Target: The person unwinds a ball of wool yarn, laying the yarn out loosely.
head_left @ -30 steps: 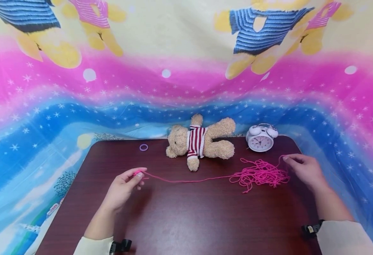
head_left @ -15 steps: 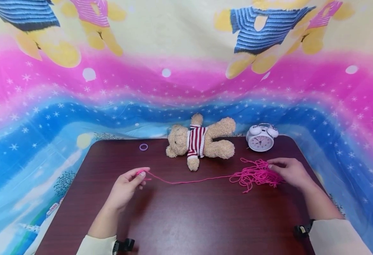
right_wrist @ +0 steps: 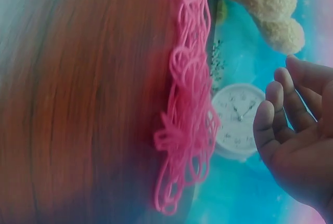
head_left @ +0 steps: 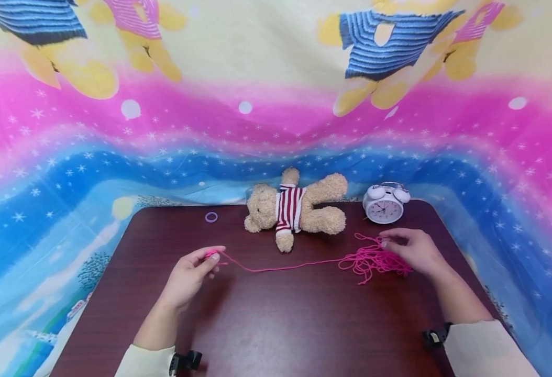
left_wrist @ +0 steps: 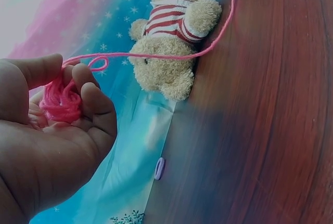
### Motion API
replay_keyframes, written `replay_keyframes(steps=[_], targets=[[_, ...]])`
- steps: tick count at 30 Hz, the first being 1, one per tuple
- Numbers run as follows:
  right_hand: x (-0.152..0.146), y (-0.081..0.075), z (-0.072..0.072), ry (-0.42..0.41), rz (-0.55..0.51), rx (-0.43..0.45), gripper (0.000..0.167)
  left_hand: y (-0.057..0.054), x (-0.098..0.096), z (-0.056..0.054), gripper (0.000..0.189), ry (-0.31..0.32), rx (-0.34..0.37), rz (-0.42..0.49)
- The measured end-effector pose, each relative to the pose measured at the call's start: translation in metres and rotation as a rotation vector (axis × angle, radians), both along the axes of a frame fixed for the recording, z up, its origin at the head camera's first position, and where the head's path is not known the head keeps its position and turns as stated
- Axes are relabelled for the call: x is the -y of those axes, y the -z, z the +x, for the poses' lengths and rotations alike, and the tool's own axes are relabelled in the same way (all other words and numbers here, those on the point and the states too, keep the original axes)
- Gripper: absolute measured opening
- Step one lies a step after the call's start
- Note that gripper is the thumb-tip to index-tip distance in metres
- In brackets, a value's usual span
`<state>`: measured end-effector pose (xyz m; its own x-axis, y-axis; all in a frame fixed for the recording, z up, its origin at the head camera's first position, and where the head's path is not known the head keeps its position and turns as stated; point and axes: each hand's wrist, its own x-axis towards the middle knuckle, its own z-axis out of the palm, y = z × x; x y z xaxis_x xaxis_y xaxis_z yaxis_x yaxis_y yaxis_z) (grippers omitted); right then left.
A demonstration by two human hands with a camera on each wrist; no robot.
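Observation:
In the left wrist view, my left hand (head_left: 192, 275) grips a small bundle of pink yarn (left_wrist: 61, 102) between curled fingers and thumb. From it a single pink strand (head_left: 280, 269) runs right across the tabletop to a loose, tangled yarn pile (head_left: 369, 262). Over the right side of that pile hovers my right hand (head_left: 417, 252), partly covering it in the head view. The right wrist view shows its fingers (right_wrist: 283, 107) loosely bent, apart from the pile (right_wrist: 187, 89), with nothing seen between them.
A teddy bear (head_left: 289, 209) in a red-striped shirt lies on its back along the far edge of the dark wooden table (head_left: 266, 324). A white alarm clock (head_left: 384, 209) stands behind the yarn pile. A purple ring (head_left: 211, 217) lies far left. A printed curtain (head_left: 238, 136) surrounds the table.
My right hand has moved left from the pile's right end, releasing the strand it pinched a second ago. My left hand has shifted slightly right, still holding its bundle.

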<state>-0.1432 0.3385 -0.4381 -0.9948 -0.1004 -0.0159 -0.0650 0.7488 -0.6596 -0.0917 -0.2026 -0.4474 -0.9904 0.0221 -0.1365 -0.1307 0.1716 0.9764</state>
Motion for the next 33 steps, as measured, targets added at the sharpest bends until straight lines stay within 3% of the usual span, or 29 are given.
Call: replay_keyframes(steps=[9, 19, 24, 33], targets=[[0.032, 0.002, -0.007, -0.023, -0.079, -0.027, 0.034, -0.001, -0.007, -0.003, 0.037, 0.034, -0.024, 0.041], [0.074, 0.004, -0.011, -0.069, -0.177, -0.013, 0.027, -0.001, -0.015, -0.005, 0.032, 0.028, -0.039, 0.086], [0.094, 0.004, -0.009, -0.103, -0.217, -0.007, 0.026, 0.0, -0.017, -0.006, 0.025, 0.022, -0.038, 0.065], [0.123, 0.01, -0.004, -0.174, -0.239, -0.011, 0.022, 0.0, -0.021, -0.005, 0.027, 0.044, -0.039, 0.038]])
